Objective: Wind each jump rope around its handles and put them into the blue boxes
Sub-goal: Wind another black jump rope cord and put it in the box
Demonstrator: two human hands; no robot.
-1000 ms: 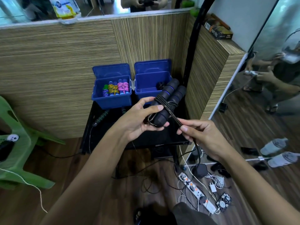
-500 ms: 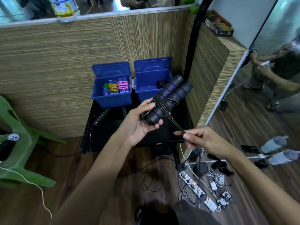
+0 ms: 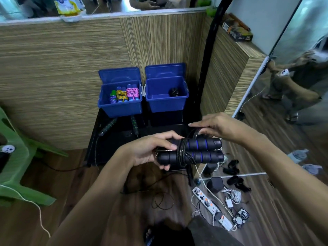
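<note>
Hands, two, bare, meeting in front of a low black table (image 3: 106,139). Left hand (image 3: 149,151): fingers curled round the near ends of a pair of black handles (image 3: 198,150) with blue rings, gripping both side by side and level. Right hand (image 3: 218,126): above and behind the handles' far ends, fingertips pinching a loop of black rope (image 3: 194,133) against the upper handle. Rope coils (image 3: 184,153) wrapped several turns round the middle of both handles; a slack length trails down to the wooden floor.

Left blue box (image 3: 122,107): lid open against the striped wall, at the table's back; holds three wound ropes, one purple and green (image 3: 112,98), one yellow (image 3: 121,94), one pink (image 3: 132,92), standing side by side.

Right blue box (image 3: 166,103): just beside the first, lid open; one black wound rope (image 3: 174,91) in its right rear corner.

Loose rope with green-striped black handles (image 3: 108,126): lying on the table before the left box.

Power strip (image 3: 211,208), chargers and cables: on the floor at right. Green plastic chair (image 3: 16,162): far left.
</note>
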